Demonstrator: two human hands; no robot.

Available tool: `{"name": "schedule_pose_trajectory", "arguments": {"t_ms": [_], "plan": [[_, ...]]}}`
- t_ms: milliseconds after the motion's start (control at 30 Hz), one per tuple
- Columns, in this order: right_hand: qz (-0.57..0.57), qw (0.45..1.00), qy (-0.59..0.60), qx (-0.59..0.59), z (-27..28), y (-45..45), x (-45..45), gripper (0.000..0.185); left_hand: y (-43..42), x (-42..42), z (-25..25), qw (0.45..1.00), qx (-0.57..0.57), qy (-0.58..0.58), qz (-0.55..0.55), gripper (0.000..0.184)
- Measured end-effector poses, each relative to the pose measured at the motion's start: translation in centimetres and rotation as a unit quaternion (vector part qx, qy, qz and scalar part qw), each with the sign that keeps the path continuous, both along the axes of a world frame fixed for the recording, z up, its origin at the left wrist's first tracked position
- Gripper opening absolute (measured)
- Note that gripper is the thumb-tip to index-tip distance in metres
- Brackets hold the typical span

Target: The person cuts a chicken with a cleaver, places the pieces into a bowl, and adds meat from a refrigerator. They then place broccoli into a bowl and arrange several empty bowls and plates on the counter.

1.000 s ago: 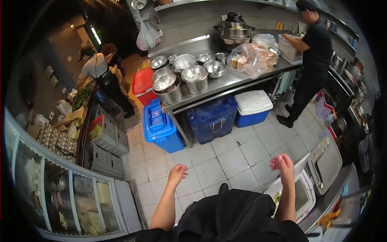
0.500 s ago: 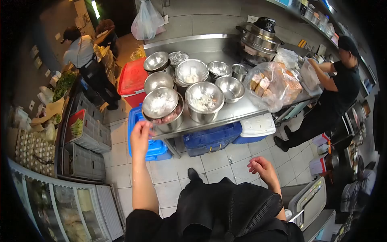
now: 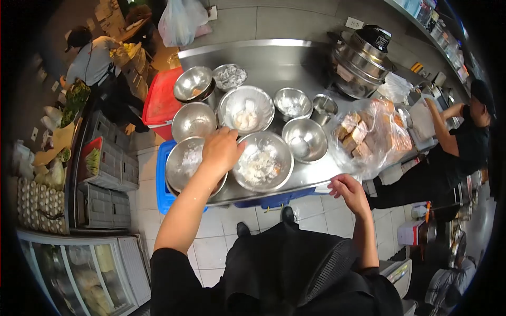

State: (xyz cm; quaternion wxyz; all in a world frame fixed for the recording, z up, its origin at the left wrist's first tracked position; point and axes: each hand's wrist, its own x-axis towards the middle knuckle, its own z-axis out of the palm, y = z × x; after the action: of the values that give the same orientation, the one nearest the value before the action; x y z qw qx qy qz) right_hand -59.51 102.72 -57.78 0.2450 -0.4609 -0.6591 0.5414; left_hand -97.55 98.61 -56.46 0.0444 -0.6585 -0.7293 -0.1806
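Observation:
My left hand [image 3: 222, 150] is above the front steel bowls, over the gap between them. Its thumb stands apart from bent fingers, and I see nothing held in it. Under my wrist is the front left bowl [image 3: 182, 160], dusted with white powder. Beside it, the front right bowl [image 3: 263, 162] holds white powder and crumbly bits. Just beyond the fingers, a larger bowl [image 3: 246, 108] contains pale pieces. My right hand [image 3: 348, 192] hangs at the table's front edge with fingers loosely bent and nothing in them. Nearest to it is a clear plastic bag [image 3: 371, 137] of wrapped brown packs.
More bowls [image 3: 305, 139] stand on the steel table [image 3: 284, 58]. A stacked steamer-like pot [image 3: 363, 60] is at the back right. One co-worker [image 3: 464, 131] handles a plastic bag at right; another person [image 3: 92, 63] bends over the left counter. A red-lidded cooler [image 3: 162, 97] adjoins the table.
I have come closer to the table. My left hand has moved forward and right, from the table's left corner to over the front bowls. My right hand is nearer the table edge.

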Motion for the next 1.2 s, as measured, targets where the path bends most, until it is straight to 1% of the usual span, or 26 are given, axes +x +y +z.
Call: {"name": "schedule_pose_trajectory", "arguments": {"t_ms": [67, 133, 167, 200, 267, 333, 367, 400, 433, 467, 500, 533, 633, 700, 733, 767, 800, 833, 867, 900, 933, 1000, 1033, 1100, 1133, 1200], "plan": [[0.014, 1.000, 0.011, 0.014, 0.0, 4.7, -0.9, 0.022, 0.9, 1.3, 1.0, 1.000, -0.015, -0.014, 0.017, 0.029], [0.045, 0.992, -0.021, 0.114, 0.0, 9.1, -2.2, 0.024, 1.8, 2.7, 1.7, 0.998, -0.037, -0.025, 0.033, 0.028], [0.047, 0.976, -0.052, 0.205, 0.2, 11.2, -3.3, 0.024, 2.1, 3.5, 1.9, 0.997, -0.028, -0.053, 0.049, 0.027], [0.049, 0.951, -0.081, 0.295, 0.6, 13.6, -4.7, 0.024, 2.5, 4.3, 2.2, 0.994, -0.017, -0.081, 0.066, 0.027], [0.043, 0.913, -0.160, 0.373, 0.1, 19.2, -8.1, 0.025, 3.2, 5.9, 2.8, 0.990, -0.024, -0.102, 0.096, 0.027], [0.027, 0.808, -0.238, 0.538, -1.8, 25.0, -12.4, 0.023, 3.5, 7.0, 2.8, 0.988, 0.004, -0.064, 0.141, 0.025], [0.037, 0.790, -0.310, 0.527, -3.1, 27.8, -14.4, 0.024, 3.5, 7.0, 2.4, 0.986, -0.002, -0.062, 0.155, 0.025], [0.049, 0.766, -0.382, 0.514, -4.1, 29.9, -16.2, 0.025, 3.4, 6.4, 1.6, 0.984, -0.021, -0.002, 0.178, 0.024], [0.063, 0.768, -0.376, 0.514, -4.3, 31.5, -17.2, 0.025, 3.1, 5.9, 0.9, 0.978, -0.040, 0.057, 0.198, 0.023], [0.124, 0.775, -0.430, 0.445, -4.4, 33.2, -17.9, 0.027, 2.9, 5.5, 0.3, 0.975, -0.046, 0.056, 0.210, 0.023], [0.182, 0.771, -0.481, 0.375, -4.5, 34.1, -18.2, 0.029, 2.7, 5.0, 0.0, 0.967, -0.106, 0.070, 0.220, 0.023], [0.190, 0.770, -0.476, 0.380, -4.5, 34.5, -18.2, 0.029, 2.5, 4.5, -0.3, 0.956, -0.163, 0.084, 0.227, 0.023], [0.179, 0.779, -0.423, 0.426, -3.9, 34.6, -17.8, 0.030, 1.8, 4.1, -0.5, 0.965, -0.141, 0.068, 0.209, 0.024], [0.114, 0.812, -0.369, 0.438, -2.9, 34.3, -16.7, 0.026, 1.3, 4.5, 0.1, 0.971, -0.116, 0.070, 0.196, 0.024], [0.110, 0.812, -0.369, 0.439, -1.6, 33.8, -15.9, 0.026, 1.0, 4.9, 0.9, 0.972, -0.097, 0.024, 0.214, 0.025], [0.083, 0.847, -0.321, 0.416, -0.4, 33.2, -14.7, 0.025, 0.7, 5.2, 1.8, 0.970, -0.077, -0.022, 0.230, 0.026], [0.056, 0.877, -0.271, 0.393, 0.7, 32.6, -13.7, 0.023, 0.3, 5.3, 2.7, 0.971, -0.074, -0.022, 0.226, 0.026], [0.052, 0.876, -0.273, 0.394, 1.3, 32.4, -12.7, 0.023, -0.3, 5.3, 3.5, 0.965, -0.064, -0.126, 0.222, 0.027], [0.002, 0.887, -0.229, 0.401, 1.7, 32.3, -11.4, 0.021, -1.0, 5.2, 3.7, 0.947, -0.055, -0.232, 0.215, 0.027], [-0.046, 0.894, -0.184, 0.407, 2.2, 32.2, -10.1, 0.018, -1.5, 4.7, 2.7, 0.942, -0.026, -0.273, 0.196, 0.028], [-0.046, 0.892, -0.188, 0.410, 3.2, 31.8, -8.6, 0.018, -1.4, 5.3, 3.2, 0.941, -0.024, -0.277, 0.194, 0.028], [-0.096, 0.977, -0.005, 0.192, 4.7, 30.8, -5.9, 0.013, -1.0, 6.6, 4.5, 0.933, -0.014, -0.290, 0.212, 0.028], [-0.098, 0.977, -0.005, 0.192, 4.6, 30.3, -4.9, 0.013, -0.3, 7.0, 4.1, 0.935, 0.002, -0.294, 0.197, 0.029], [-0.125, 0.969, 0.160, 0.141, 3.9, 29.2, -2.6, 0.016, 1.5, 8.1, 3.3, 0.925, 0.015, -0.332, 0.184, 0.028], [-0.129, 0.969, 0.156, 0.140, 3.8, 28.5, -1.6, 0.016, 2.6, 8.8, 2.8, 0.912, 0.031, -0.371, 0.173, 0.028], [-0.148, 0.964, 0.160, 0.154, 3.8, 27.4, 0.4, 0.015, 4.3, 10.1, 1.6, 0.911, 0.035, -0.378, 0.160, 0.027]]}}
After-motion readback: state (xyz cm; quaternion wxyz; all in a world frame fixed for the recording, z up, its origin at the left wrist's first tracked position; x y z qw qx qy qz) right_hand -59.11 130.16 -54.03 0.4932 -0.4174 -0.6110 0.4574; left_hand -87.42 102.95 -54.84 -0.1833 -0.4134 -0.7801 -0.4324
